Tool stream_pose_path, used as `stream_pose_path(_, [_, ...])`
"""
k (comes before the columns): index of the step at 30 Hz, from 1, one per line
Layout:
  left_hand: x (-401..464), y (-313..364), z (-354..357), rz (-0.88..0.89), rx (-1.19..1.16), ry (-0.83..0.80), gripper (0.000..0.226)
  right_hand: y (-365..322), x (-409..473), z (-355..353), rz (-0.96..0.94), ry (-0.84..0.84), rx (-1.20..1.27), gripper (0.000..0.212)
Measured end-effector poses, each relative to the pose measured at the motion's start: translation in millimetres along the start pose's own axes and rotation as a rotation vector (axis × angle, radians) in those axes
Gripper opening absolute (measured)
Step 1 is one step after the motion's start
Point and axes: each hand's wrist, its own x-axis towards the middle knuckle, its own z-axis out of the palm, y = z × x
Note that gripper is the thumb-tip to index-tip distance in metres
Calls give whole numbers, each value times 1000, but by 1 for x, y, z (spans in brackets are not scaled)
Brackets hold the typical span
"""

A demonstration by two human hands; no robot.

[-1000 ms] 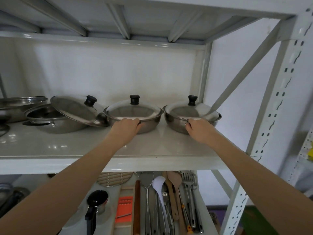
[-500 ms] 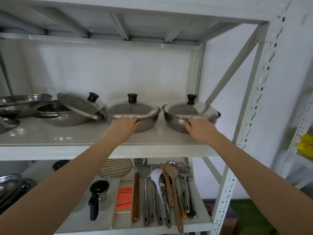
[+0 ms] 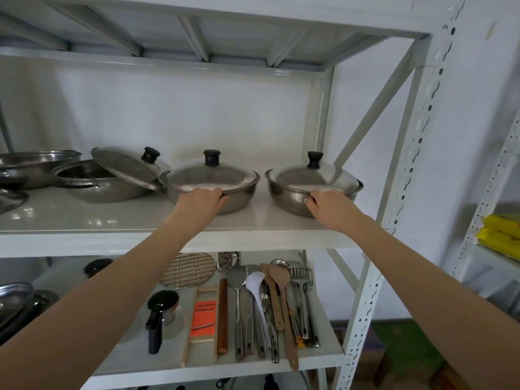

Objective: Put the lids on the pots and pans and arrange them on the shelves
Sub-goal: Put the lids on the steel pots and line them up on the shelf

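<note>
Head view, shelf rack seen from the front. On the upper shelf [image 3: 135, 220], left to right: at the far left edge a shallow steel pan [image 3: 33, 167] without a lid, partly cut off; below it, near the front edge, part of a dark round piece, possibly a loose lid, too cropped to tell. Next, an open pot [image 3: 98, 184] whose lid [image 3: 123, 167] leans tilted on its right rim, not seated; the inside shows nothing but reflections. Then the middle pot [image 3: 239, 195], lid [image 3: 209, 175] seated flat, knob up. Left hand [image 3: 199, 205] curls over its near rim at the handle, gripping. Beside it, apart by a narrow gap, the right pot [image 3: 284, 195], lid [image 3: 309, 175] seated, perhaps slightly off-centre toward the right. Right hand [image 3: 329, 206] grips its near handle, fingers curled. Contents of both covered pots are hidden by the lids.

Progress, as a judgement: two pots are covered and stand in a row at the right end; the hands appear to be squaring them up. Left to do: seat the leaning lid, find a lid for the far-left pan.

Lower shelf [image 3: 197, 364], left to right: steel dishes, a black-handled cup [image 3: 161, 311], a round slatted trivet [image 3: 188, 270], an orange slicer [image 3: 204, 319], a rolling pin [image 3: 222, 316], then a row of spatulas and ladles [image 3: 270, 305]. On a second rack at far right lie yellow items [image 3: 501, 232].
</note>
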Motion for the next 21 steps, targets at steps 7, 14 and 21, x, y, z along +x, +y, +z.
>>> stream_pose_path(7, [-7, -1, -5, -24, 24, -7, 40, -5, -2, -1, 12, -32, -39, 22])
stream_pose_path(14, [-8, -1, -7, -22, 1, -15, 41, -8, -6, -4, 12, -59, -36, 24])
stream_pose_path(21, [-11, -6, -9, -61, -155, -19, 38, -19, -10, -16, 65, -46, -46, 37])
